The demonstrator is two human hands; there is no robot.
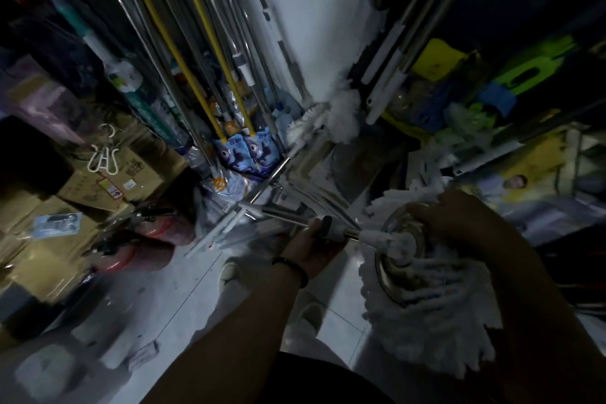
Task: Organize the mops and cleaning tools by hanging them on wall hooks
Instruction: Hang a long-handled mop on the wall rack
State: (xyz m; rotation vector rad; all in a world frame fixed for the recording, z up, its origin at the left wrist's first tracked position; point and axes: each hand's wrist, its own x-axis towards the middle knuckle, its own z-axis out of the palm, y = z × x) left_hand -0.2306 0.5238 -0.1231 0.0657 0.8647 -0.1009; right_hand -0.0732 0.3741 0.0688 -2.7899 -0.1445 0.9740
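I hold a mop with a white string head (pixel 429 321) and a round metal disc (pixel 398 267) low at the right. My left hand (pixel 313 249) is shut around the mop's metal handle (pixel 282 216) just beside the white collar. My right hand (pixel 442 213) grips the top of the mop head from above. The handle runs up and left towards a cluster of other mops. Several poles, two of them yellow (pixel 193 75), lean against the wall at the upper left, with packaged mop heads (pixel 249 151) at their feet. No hook is visible.
Cardboard boxes (pixel 49 216) are stacked at the left, with red fire extinguishers (pixel 144 239) lying in front. A white pillar (pixel 308 26) rises at the centre. More poles (pixel 400 43) and bright packaged goods (pixel 524 75) fill the right. Pale tiled floor (pixel 183 298) lies below.
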